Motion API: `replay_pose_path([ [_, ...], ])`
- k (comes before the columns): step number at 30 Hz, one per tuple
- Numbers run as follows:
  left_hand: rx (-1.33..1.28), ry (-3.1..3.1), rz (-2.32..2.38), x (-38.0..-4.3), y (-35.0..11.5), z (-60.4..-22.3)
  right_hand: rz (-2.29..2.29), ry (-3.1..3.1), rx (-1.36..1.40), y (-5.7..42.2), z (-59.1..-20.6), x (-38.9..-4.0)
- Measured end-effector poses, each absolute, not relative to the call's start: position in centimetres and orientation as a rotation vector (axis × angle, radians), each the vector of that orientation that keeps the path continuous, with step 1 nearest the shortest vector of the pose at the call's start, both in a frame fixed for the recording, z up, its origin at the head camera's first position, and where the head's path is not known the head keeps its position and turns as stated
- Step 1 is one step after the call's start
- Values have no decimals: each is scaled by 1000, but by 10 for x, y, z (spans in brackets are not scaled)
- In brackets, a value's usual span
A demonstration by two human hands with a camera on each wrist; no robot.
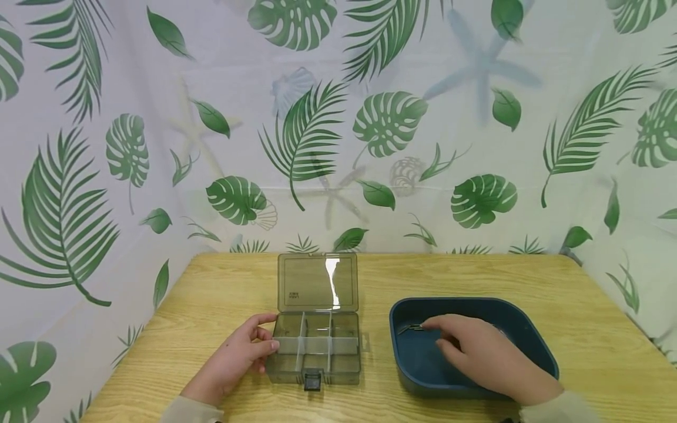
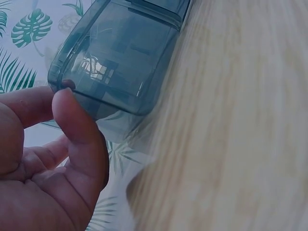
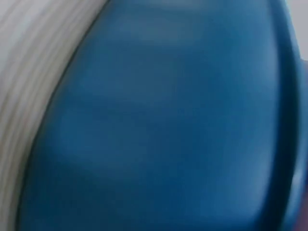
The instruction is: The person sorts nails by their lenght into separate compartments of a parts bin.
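A smoky clear compartment box (image 1: 315, 353) stands on the table with its lid (image 1: 312, 283) raised at the back; thin dividers split it into several compartments. My left hand (image 1: 244, 346) holds the box's left side between thumb and index finger. The left wrist view shows the thumb (image 2: 72, 115) pressed to a corner of the box (image 2: 120, 67). Inside a dark blue basin (image 1: 404, 367), my right hand (image 1: 473, 346) reaches down, index fingertip right at several small slim metallic pieces (image 1: 409, 328), its thumb apart. The right wrist view is filled by the basin's outer wall (image 3: 159, 120).
The light wood-grain table (image 1: 233, 282) carries the box at the middle left and the basin to its right, with a gap of tabletop between them. A white cloth (image 1: 328, 147) printed with green leaves hangs behind and along both sides.
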State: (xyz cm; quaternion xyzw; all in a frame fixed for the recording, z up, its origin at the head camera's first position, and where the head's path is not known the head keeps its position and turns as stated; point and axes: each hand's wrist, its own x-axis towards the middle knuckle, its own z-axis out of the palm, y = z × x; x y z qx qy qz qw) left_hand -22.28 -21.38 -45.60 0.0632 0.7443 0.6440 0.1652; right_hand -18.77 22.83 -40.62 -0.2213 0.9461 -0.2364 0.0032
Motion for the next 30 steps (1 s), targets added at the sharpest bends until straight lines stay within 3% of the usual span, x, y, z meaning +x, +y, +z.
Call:
replay_pose_path([
  [17, 178, 2124, 1836, -221, -214, -459, -820, 2936, -955, 149, -397, -182],
  [30, 168, 2124, 1828, -223, -213, -459, -849, 2913, -975, 104, -400, -193],
])
